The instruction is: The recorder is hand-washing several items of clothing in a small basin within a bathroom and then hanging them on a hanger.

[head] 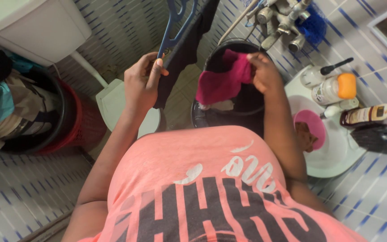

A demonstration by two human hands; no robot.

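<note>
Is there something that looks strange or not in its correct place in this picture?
Nothing looks spilled or broken. The left hand holds a dark garment on a blue hanger, which hangs tilted. The right hand holds a pink cloth over a black bucket.

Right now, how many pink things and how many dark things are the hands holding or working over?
Pink: 1, the pink cloth in the right hand
Dark: 2, the dark garment in the left hand, and the black bucket
Total: 3
</note>
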